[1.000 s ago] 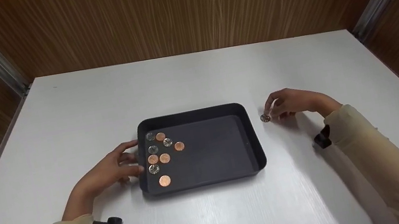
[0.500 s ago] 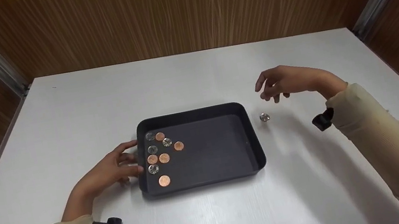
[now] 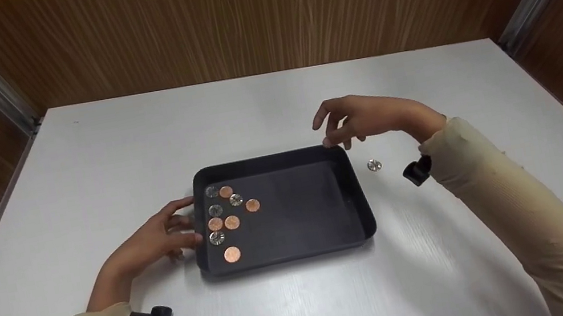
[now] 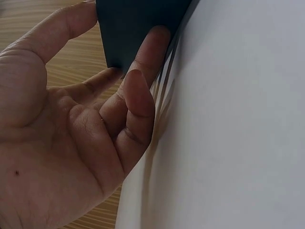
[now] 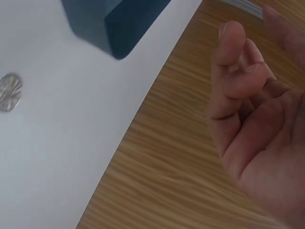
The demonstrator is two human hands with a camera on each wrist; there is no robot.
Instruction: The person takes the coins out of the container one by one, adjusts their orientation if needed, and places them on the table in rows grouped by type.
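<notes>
Nine small round coins, copper and silver, lie clustered in the left part of the shallow black rectangular plastic tray, too small for any markings to be read. One more silver ridged coin lies alone on the smooth white table, just right of the tray. Left hand rests against the tray's left wall, fingers fairly straight and pressed to it; the left wrist view shows only a corner of the dark wall. Right hand hovers above the tray's far right corner, fingers loosely curled, holding nothing. Wood-grain panels enclose the table.
</notes>
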